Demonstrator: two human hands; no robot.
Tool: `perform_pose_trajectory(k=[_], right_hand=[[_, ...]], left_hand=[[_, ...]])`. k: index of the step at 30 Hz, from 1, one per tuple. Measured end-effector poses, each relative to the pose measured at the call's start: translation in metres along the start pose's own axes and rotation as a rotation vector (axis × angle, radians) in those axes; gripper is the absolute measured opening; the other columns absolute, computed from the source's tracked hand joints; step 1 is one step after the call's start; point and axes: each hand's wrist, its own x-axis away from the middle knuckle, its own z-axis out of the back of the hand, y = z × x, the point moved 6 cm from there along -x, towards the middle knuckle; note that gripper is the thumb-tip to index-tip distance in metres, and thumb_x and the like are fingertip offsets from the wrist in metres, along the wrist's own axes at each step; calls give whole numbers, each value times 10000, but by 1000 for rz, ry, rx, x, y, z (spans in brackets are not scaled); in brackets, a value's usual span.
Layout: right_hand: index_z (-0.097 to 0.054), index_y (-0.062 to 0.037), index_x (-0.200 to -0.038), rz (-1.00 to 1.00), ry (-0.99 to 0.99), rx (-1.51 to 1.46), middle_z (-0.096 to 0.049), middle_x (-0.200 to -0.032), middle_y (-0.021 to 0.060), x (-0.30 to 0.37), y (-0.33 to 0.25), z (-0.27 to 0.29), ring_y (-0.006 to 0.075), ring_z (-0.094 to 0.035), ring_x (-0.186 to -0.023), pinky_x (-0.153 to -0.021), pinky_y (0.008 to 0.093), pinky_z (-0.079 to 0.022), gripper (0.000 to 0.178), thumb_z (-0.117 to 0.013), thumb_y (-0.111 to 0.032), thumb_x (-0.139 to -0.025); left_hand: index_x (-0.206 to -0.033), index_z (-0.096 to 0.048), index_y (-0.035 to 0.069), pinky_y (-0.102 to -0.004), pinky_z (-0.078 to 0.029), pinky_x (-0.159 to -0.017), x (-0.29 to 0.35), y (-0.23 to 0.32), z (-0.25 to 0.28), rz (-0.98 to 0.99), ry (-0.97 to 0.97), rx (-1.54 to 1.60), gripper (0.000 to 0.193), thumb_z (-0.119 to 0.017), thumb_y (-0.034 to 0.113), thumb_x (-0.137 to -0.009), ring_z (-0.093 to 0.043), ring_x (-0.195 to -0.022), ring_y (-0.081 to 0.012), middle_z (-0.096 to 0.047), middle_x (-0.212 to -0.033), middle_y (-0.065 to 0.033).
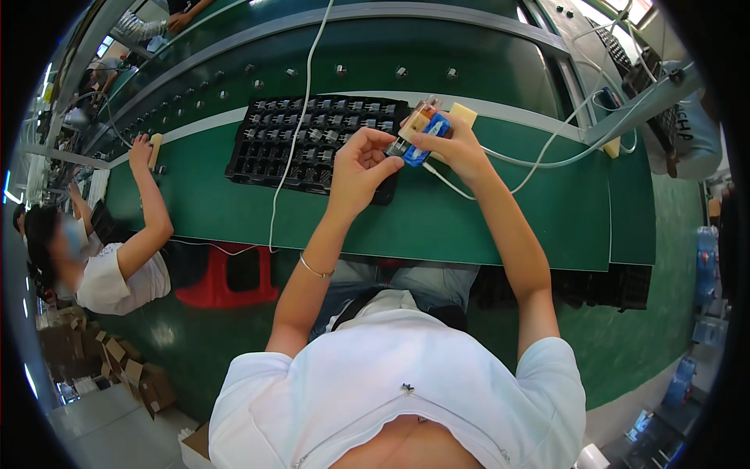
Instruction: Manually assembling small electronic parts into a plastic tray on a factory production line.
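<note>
My right hand (462, 152) is closed round a blue hand-held device (431, 137) with a cream block and a clear orange-tinted end. My left hand (355, 168) pinches a small black part (398, 148), which looks like a plug, against the near left side of the device. Fingertips hide much of that part, and whether it is joined to the device cannot be made out. Just left of both hands lies a black compartment tray (262, 160). Rows of small black plugs (316, 134) fill its far part, while its near-left pockets hold nothing.
A white cable (295, 129) hangs across the tray; more white cables (539, 162) run right of my hands. A cream block (463, 114) stands behind my right hand. Small parts (341, 70) line the green surface beyond. Left, a co-worker (129, 266) sits near a red stool (223, 281).
</note>
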Motion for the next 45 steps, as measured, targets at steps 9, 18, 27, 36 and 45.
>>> perform_pose_trajectory(k=[9, 18, 27, 36, 45], right_hand=[[-649, -41, -1193, -100, -73, -37, -691, -1096, 69, 1, 15, -5, 153, -663, -1005, -898, 288, -520, 400, -744, -239, -859], [-608, -33, -1232, -228, -96, -78, -676, -1090, 62, 1, 22, -7, 145, -661, -969, -867, 291, -533, 464, -765, -235, -845], [-588, -26, -1264, -273, -165, -160, -676, -1107, 76, 4, 25, -10, 157, -666, -993, -904, 309, -530, 467, -741, -211, -864], [-666, 18, -1163, 96, 204, 485, -706, -1008, 77, 15, -10, 63, 126, -663, -890, -850, 279, -525, 415, -754, -234, -844], [-677, 20, -1135, 299, 541, 920, -698, -941, 135, 26, -9, 67, 231, -675, -797, -775, 324, -540, 486, -793, -293, -782]], left_hand=[[-1056, -595, -14, -206, -524, -732, -2, -7, 9, 46, -60, 0, 339, -782, -58, -777, -627, -787, -72, -661, -940, -48], [-986, -532, 47, -163, -403, -619, -6, -3, 11, 55, -140, -158, 407, -831, -22, -717, -485, -687, -17, -581, -823, 18], [-996, -476, 76, -183, -454, -657, -9, 0, 13, 124, -186, -244, 485, -836, -54, -697, -550, -746, -39, -583, -845, 18], [-674, -572, 19, -402, -477, -598, 19, 3, 42, -9, 25, -1374, 507, -763, 476, -783, -591, -616, -288, -574, -630, -109], [-796, -729, 35, -416, -517, -639, 15, -9, 38, 78, -6, -1368, 385, -748, 420, -791, -673, -687, -319, -685, -715, -143]])
